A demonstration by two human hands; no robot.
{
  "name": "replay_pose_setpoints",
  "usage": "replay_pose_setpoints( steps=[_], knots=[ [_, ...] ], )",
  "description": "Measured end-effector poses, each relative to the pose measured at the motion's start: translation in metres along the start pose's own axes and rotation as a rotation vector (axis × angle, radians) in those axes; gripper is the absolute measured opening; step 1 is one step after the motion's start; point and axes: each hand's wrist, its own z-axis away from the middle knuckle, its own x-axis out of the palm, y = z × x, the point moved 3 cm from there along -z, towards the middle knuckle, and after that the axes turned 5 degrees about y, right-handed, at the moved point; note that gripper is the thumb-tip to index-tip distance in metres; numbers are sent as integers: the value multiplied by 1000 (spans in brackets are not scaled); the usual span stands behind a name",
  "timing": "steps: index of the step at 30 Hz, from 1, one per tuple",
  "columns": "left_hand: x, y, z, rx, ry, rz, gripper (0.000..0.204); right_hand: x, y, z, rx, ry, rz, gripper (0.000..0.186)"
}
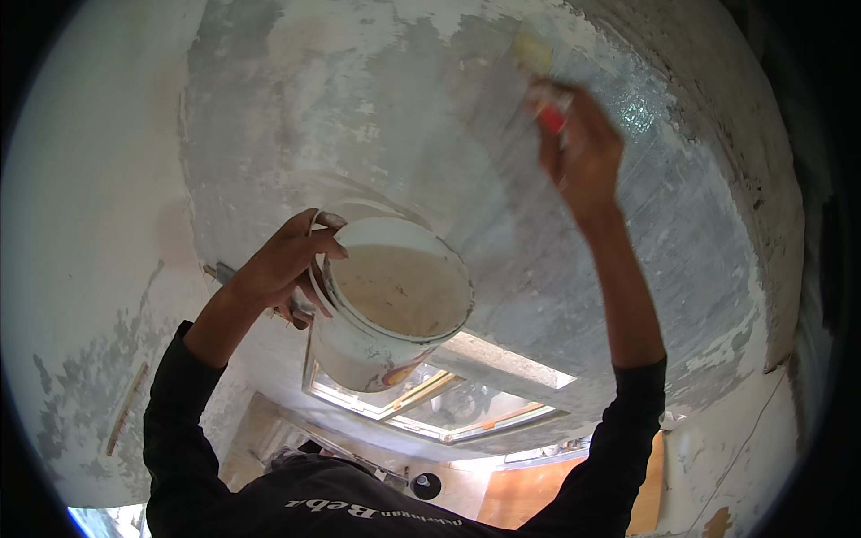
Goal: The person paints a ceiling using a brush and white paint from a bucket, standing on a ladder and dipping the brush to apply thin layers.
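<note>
My left hand (291, 255) is closed on the rim and handle of a white plastic bucket (368, 350), thumb over the edge. Pale, cream-coloured liquid or paste (395, 282) with dark specks lies inside it. A grey, flat-ended tool (224, 272) shows beside that hand; whether the fingers hold it I cannot tell. Up and to the right, my right hand (583, 148) is closed round the red handle of a paintbrush (534, 56). Its pale yellow head is smeared by motion and lies over the grey plastered surface (430, 134). A wet, shiny patch (637, 112) is right of the brush.
Rough bare masonry (744, 117) curves along the right edge. A framed window (430, 403) sits below the bucket. Lower down are an orange-brown panel (520, 495) and a round black object (425, 486). A thin strip (127, 408) is at the left wall, a wire (744, 448) at the right.
</note>
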Motion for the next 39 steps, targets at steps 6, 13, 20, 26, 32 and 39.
replay_pose_setpoints(
  steps=[6, 13, 20, 26, 32, 39],
  knots=[
    [0, -10, 0, 33, 55, 43, 45, 23, -52, 98, -213, -152, -27, 22],
    [-3, -8, -2, 24, 52, 28, 45, 17, -56, 97, 31, -190, -198, 19],
    [-8, -6, -3, -117, -36, -88, 52, -17, -19, 13, -85, 164, -88, 20],
    [-5, -12, -3, -15, 65, 39, 48, 6, -22, 45, -184, -27, 48, 31],
    [-5, -17, -6, -67, 50, 25, 47, 24, -57, 122, -235, -189, -17, 18],
    [-10, -28, -8, -59, 55, -70, 48, 21, -68, 131, 148, -229, -312, 17]
  ],
)
